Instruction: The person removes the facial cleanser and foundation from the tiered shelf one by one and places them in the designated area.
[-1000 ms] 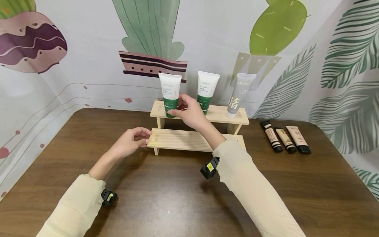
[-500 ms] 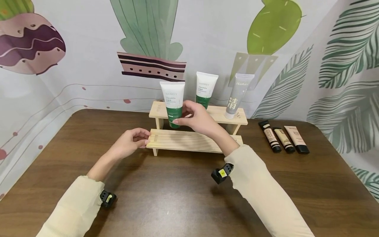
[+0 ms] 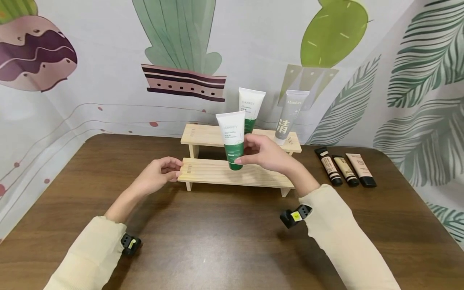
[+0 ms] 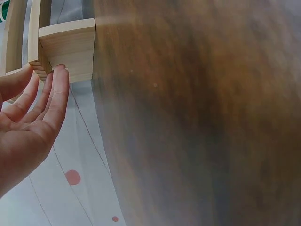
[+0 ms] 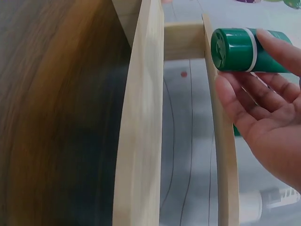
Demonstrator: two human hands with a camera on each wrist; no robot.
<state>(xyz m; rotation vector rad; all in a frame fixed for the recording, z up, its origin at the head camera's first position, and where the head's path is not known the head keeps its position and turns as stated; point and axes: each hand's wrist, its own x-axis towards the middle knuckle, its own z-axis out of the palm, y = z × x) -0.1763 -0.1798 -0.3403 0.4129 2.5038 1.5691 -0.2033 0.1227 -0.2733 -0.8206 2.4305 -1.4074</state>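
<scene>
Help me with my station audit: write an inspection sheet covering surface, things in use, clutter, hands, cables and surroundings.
Surface: brown wood-grain table.
Things in use: held green-and-white tube, cap down; matching tube behind it, base hidden; gray tube standing on the upper shelf of a wooden stand.
Clutter: three dark-capped tubes lying on the table's right side.
Hands: right hand grips the held tube; left hand touches the lower shelf at its left end.
Cables: nothing seen.
Surroundings: backdrop with cactus and leaf prints.
</scene>
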